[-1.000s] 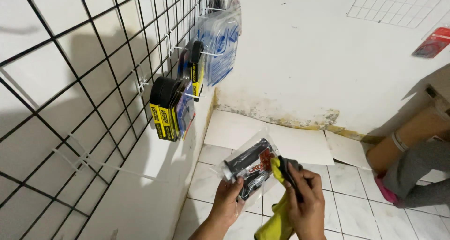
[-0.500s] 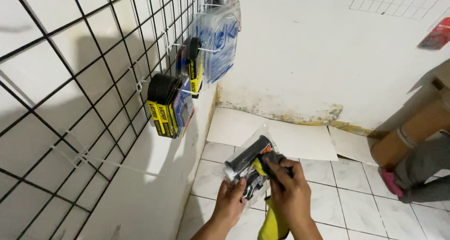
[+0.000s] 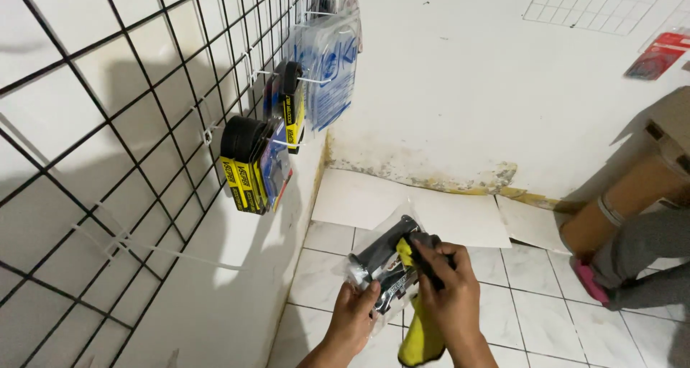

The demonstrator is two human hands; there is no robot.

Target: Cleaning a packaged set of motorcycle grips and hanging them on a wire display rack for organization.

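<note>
My left hand (image 3: 353, 316) holds a clear plastic packet with black handlebar grips (image 3: 381, 256) inside, gripping it from below at its lower left. My right hand (image 3: 447, 290) presses a yellow cloth (image 3: 420, 332) onto the packet's right side, and the cloth hangs down between my forearms. Both hands are low in the view, over the white tiled floor (image 3: 532, 318).
A black wire grid panel (image 3: 108, 123) covers the left wall, with hooks carrying black-and-yellow packaged grips (image 3: 248, 163) and clear blue-printed packets (image 3: 330, 59). White boards (image 3: 374, 203) lie on the floor by the stained wall. Another person's grey-clad leg (image 3: 647, 246) and a cardboard box (image 3: 632, 188) sit at right.
The yellow cloth and my right hand have slid up over the packet's right side. The packet has tilted slightly and shifted right as my view moved closer.
</note>
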